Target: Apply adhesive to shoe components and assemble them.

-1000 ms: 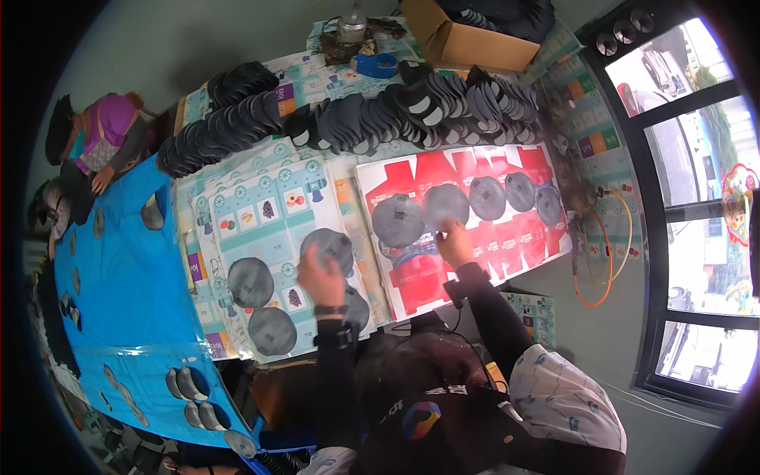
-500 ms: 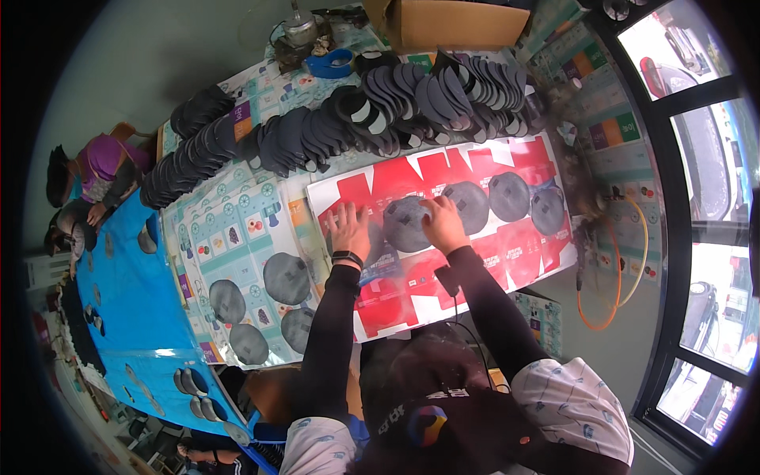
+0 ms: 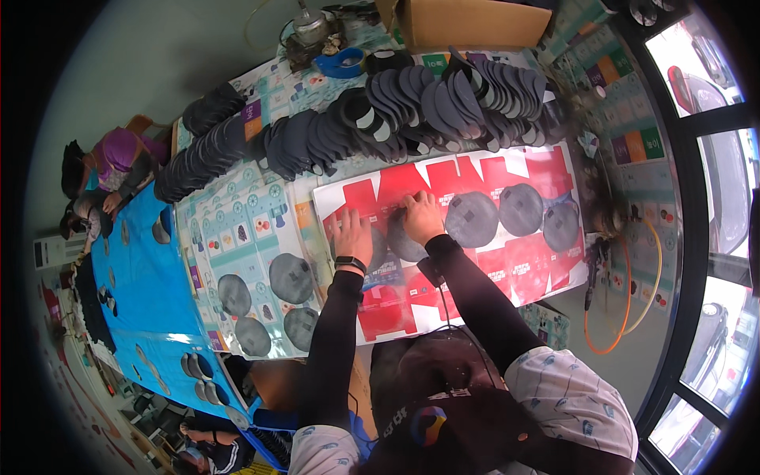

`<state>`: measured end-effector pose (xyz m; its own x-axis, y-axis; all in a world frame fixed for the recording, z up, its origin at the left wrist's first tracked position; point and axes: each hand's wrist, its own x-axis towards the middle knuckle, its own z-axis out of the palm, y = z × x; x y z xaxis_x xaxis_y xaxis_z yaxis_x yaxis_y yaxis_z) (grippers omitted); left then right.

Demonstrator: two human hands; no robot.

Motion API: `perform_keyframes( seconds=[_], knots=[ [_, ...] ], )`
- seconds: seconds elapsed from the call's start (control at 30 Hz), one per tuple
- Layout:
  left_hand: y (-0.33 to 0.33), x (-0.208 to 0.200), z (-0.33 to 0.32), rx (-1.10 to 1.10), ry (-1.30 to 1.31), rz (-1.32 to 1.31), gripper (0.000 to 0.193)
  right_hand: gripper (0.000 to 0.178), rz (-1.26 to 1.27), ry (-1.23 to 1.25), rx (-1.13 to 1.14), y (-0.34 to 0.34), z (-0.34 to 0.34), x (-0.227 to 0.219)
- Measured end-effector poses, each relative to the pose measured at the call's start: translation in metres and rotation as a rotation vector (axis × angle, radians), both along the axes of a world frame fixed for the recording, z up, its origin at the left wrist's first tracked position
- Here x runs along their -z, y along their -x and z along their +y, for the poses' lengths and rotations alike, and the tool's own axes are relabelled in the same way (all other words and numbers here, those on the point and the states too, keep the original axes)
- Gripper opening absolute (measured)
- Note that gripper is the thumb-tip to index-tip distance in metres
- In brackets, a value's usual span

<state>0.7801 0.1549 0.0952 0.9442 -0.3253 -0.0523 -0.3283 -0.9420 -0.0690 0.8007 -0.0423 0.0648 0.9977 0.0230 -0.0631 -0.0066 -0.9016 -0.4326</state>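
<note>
Several dark grey, round, flat pieces lie in a row on a red and white printed cardboard sheet (image 3: 507, 273). My left hand (image 3: 351, 239), with a dark watch at its wrist, rests with fingers spread at the left end of the row, beside another grey piece (image 3: 380, 248) that it partly covers. My right hand (image 3: 423, 218) is bent over a round grey disc (image 3: 405, 245), its fingers closed at the upper part; exactly how they grip is hidden. Right of it lie three uncovered discs, the nearest one (image 3: 472, 221) close to my wrist.
Rows of overlapping dark curved pieces (image 3: 309, 142) stand behind the sheet. More grey discs (image 3: 290, 278) lie on a patterned surface at left, beside a blue table (image 3: 146, 261) with co-workers around it. A cardboard box (image 3: 475, 24) and blue tape dispenser (image 3: 340, 62) stand at the back.
My right hand has moved left over the disc and now covers more of it. My left hand stays spread at the row's left end. The whole view has shifted slightly.
</note>
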Motion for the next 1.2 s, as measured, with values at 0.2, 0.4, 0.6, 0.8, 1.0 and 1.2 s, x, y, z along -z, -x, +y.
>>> perform_keyframes(
  seconds=[0.2,0.4,0.6,0.8,1.0,1.2],
  knots=[
    [-0.006,-0.003,-0.002,-0.038,0.026,-0.004,0.024,0.026,0.165,0.003,-0.033,-0.006,0.005,-0.005],
    [-0.012,0.001,0.002,-0.041,0.068,0.014,0.022,0.031,0.215,0.146,-0.055,-0.017,0.013,-0.009],
    [-0.02,0.005,0.006,0.022,0.073,-0.004,0.019,0.033,0.171,0.261,-0.255,-0.024,0.007,-0.008],
    [-0.019,0.001,0.005,-0.031,0.179,-0.122,0.017,0.033,0.173,0.247,-0.411,-0.032,-0.002,0.0],
    [-0.001,-0.065,0.016,0.038,0.181,-0.011,0.018,0.028,0.168,0.335,-0.516,-0.036,-0.008,-0.018],
    [0.021,-0.163,0.142,-0.401,0.917,0.11,0.015,0.035,0.355,0.018,-0.576,-0.003,-0.027,-0.104]
  ],
)
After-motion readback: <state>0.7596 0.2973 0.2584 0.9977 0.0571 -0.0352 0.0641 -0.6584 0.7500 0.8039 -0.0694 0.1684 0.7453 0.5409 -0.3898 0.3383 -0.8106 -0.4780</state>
